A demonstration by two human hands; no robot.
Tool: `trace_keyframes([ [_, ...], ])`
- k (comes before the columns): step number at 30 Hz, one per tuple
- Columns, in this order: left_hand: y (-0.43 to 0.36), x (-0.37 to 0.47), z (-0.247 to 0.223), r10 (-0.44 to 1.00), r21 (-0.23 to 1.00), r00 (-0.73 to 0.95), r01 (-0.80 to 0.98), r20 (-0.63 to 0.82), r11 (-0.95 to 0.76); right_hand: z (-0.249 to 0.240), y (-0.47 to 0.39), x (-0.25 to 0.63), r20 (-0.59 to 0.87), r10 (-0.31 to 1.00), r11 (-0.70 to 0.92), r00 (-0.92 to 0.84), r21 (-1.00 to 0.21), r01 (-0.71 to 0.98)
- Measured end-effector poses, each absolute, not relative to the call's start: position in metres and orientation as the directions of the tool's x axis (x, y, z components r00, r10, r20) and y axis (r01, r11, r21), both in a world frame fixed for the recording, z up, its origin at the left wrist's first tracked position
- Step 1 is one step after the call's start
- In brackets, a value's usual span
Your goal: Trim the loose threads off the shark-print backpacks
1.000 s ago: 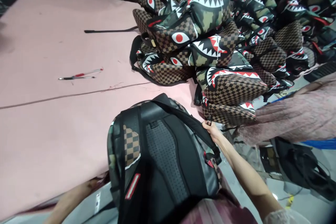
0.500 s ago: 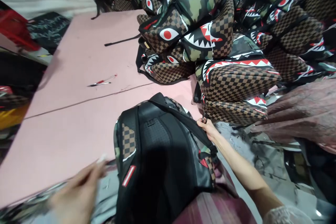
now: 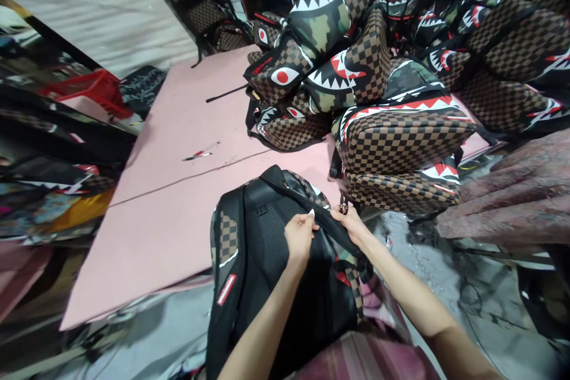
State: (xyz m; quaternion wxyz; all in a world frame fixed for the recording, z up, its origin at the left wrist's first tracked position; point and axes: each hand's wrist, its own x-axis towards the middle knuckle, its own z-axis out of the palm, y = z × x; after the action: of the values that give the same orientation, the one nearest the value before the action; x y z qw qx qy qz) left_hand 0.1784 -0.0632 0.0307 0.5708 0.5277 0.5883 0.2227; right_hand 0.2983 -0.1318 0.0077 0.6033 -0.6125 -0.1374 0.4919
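A black backpack with checkered and camouflage trim lies in front of me, its back panel facing up. My right hand is closed around the edge of its black shoulder strap. A small dark loop shows at those fingers. Pinched in my left hand is a small white piece, too small to name for certain. The left hand hovers over the back panel, close to the strap; whether the white piece touches the strap I cannot tell. My left forearm hides part of the panel.
A pink tabletop extends ahead, with a slim red-and-black tool on it. Several shark-mouth checkered backpacks are piled at the right and back. Leftward stand a red crate and more bags. A pinkish cloth hangs at right.
My left hand has come from the table's left front edge to the strap, carrying the white piece. My right hand keeps its grip on the strap. The view has shifted left.
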Motion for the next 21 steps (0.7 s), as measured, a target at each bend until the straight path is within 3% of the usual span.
trace_keyframes([
  [10,-0.081,0.185,0.027,0.861,0.776,0.290,0.607,-0.418,0.172,0.007,-0.131,0.298,-0.457,0.748,-0.197,0.481,-0.845,-0.497],
  [14,-0.117,0.186,0.029,0.710,0.738,0.464,0.664,-0.530,0.116,0.010,-0.130,0.297,-0.442,0.755,-0.195,0.484,-0.857,-0.478],
  [17,-0.129,0.172,0.040,0.641,0.788,0.536,0.587,-0.550,0.185,0.013,-0.137,0.299,-0.432,0.807,-0.226,0.403,-0.856,-0.465],
  [21,-0.107,0.131,0.069,0.695,0.837,0.483,0.422,-0.533,0.349,0.021,-0.158,0.303,-0.453,0.880,-0.371,0.142,-0.843,-0.390],
])
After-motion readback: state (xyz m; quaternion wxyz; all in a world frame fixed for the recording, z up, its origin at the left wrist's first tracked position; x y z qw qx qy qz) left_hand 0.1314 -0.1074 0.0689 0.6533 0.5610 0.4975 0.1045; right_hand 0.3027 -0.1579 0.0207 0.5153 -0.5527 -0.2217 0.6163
